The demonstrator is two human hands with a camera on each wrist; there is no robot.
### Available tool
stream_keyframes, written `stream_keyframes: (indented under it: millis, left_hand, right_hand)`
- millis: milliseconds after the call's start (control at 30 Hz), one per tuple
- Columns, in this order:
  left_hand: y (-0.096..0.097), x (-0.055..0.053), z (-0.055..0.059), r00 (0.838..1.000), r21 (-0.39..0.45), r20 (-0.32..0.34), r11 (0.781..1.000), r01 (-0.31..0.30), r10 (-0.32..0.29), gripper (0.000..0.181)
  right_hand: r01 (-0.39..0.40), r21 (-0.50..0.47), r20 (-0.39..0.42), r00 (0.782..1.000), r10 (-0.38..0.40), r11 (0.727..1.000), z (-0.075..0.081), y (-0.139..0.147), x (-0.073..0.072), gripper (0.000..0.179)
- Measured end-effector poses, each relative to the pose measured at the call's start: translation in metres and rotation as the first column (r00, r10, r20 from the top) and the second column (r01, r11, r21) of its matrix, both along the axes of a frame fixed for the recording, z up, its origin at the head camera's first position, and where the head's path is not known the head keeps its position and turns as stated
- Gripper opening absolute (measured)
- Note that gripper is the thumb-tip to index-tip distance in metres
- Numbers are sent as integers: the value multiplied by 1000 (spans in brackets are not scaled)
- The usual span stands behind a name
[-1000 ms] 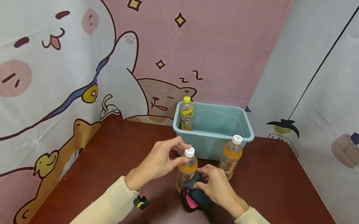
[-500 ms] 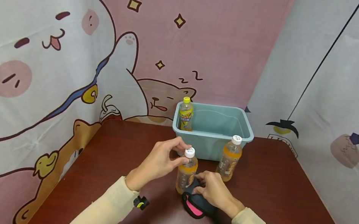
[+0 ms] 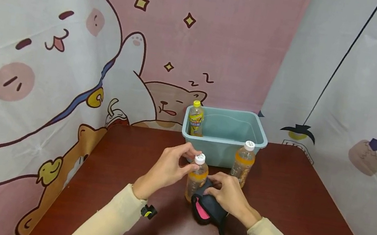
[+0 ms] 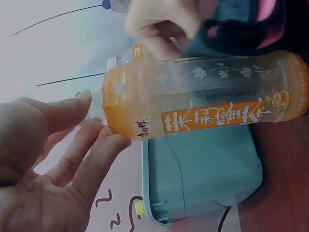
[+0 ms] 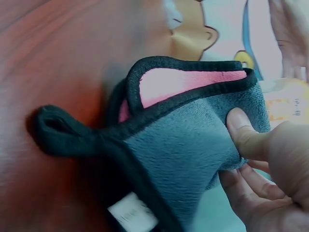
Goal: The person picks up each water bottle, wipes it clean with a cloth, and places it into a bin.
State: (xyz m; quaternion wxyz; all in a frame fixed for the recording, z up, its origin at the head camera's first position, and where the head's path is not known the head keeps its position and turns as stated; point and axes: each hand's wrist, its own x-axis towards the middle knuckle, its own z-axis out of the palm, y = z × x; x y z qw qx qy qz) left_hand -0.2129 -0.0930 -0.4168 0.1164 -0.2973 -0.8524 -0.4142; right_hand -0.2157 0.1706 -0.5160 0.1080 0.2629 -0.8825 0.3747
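- Head view: my left hand pinches the bottle at its neck, thumb on one side and fingers on the other, just below the white cap.
- The bottle stands upright on the table, in front of the tub.
- My right hand pinches the cloth between thumb and fingers, right beside the bottle; I cannot tell whether the cloth touches it.
- Right wrist view: the cloth is grey-blue with black edging, folded so that its pink inside shows; a black loop and a white tag hang from it.
- Left wrist view: the bottle carries an orange label with white characters.
- The second bottle, white-capped as well, stands to the right, beyond my right hand and near the tub's front.
- Inside the tub, at its left end, a yellow-capped bottle stands upright.
- Behind the table hangs a backdrop of cartoon animals on pink and white.
- Cream sleeves cover both my forearms.
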Motion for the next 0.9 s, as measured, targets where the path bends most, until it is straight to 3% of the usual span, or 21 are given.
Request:
stream_keyframes:
  millis: [267,567,900]
  left_hand:
    - [-2,0,0,1000,8,5,1000,-3,3,33]
    - [-2,-1,-1,1000,0,3,1000,-6,6,32]
    - [-2,1,0,1000,-13,-30,1000,-7,6,31]
  right_hand:
    - [8,-83,-66,998,-13,997,33,0,3,39]
    - [0,-122,-183,983,-23,992,57,0,4,37]
    - [-1,-129,-228,973,-28,992,81,-11,5,34]
